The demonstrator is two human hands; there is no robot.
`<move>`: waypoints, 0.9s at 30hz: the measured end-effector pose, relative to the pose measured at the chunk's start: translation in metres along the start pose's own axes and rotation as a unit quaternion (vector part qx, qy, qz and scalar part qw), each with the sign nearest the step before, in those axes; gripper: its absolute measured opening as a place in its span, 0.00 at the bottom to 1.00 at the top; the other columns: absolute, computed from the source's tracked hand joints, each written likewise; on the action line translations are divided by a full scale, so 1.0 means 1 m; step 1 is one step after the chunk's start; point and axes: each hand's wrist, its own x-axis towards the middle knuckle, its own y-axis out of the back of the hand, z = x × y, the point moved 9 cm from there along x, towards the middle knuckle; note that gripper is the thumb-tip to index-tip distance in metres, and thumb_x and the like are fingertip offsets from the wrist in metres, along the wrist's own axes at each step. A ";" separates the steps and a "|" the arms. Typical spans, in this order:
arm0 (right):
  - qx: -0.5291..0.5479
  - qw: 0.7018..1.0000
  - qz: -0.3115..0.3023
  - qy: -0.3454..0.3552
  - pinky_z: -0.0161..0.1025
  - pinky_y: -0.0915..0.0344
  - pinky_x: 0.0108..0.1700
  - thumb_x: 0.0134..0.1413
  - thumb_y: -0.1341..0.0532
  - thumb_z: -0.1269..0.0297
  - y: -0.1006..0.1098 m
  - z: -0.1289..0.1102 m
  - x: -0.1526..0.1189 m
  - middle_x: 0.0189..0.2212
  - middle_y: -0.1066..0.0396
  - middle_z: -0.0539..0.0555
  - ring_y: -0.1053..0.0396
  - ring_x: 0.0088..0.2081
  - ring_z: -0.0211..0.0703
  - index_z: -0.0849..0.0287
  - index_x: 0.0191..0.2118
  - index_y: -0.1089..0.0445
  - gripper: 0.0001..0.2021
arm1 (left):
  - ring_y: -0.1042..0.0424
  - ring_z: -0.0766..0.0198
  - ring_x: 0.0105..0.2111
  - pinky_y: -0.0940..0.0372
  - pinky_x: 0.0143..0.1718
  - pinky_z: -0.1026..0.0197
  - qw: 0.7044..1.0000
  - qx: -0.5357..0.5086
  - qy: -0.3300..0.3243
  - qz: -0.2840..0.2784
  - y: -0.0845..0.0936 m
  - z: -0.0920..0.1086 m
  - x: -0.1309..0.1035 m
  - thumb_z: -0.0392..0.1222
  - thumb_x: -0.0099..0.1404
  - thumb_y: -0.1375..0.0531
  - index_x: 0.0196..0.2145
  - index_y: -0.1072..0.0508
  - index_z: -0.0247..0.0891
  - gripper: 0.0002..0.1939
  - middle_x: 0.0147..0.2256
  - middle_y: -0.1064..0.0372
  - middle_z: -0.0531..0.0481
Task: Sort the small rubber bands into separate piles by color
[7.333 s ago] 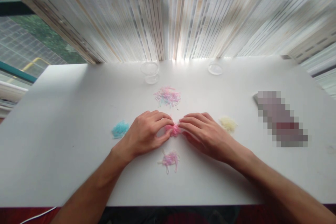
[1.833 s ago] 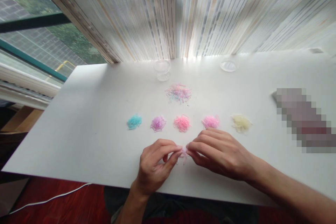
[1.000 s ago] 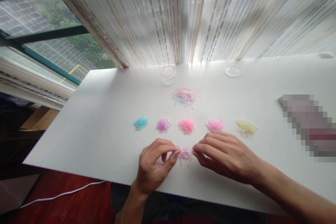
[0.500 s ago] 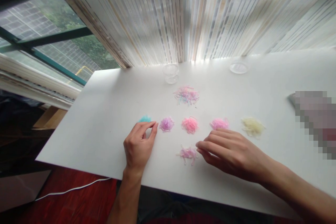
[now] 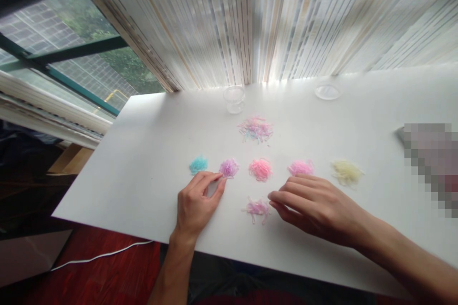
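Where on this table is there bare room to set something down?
Bare: the table's left part beyond the blue pile, and the strip between the lid and yellow pile. Crowded: around the left hand and right hand.

Home craft table (image 5: pixel 143 152) by curtained window (image 5: pixel 89 57)

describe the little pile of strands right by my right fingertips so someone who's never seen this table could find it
On the white table, a row of five small single-colour piles runs left to right. The small mixed pink-and-lilac pile of thin strands lies alone nearer the table's front edge, just left of the right hand. Unlike its neighbours, it is loose, scattered and two-toned.
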 end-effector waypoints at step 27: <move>0.059 0.990 -0.114 -0.066 0.39 0.41 0.33 0.70 0.42 0.63 -0.035 0.008 -0.008 0.29 0.28 0.53 0.31 0.30 0.43 0.61 0.39 0.26 0.09 | 0.23 0.60 0.37 0.26 0.38 0.59 0.977 -0.114 -0.134 -0.124 -0.018 0.069 -0.023 0.32 0.68 0.36 0.47 0.24 0.39 0.11 0.39 0.22 0.47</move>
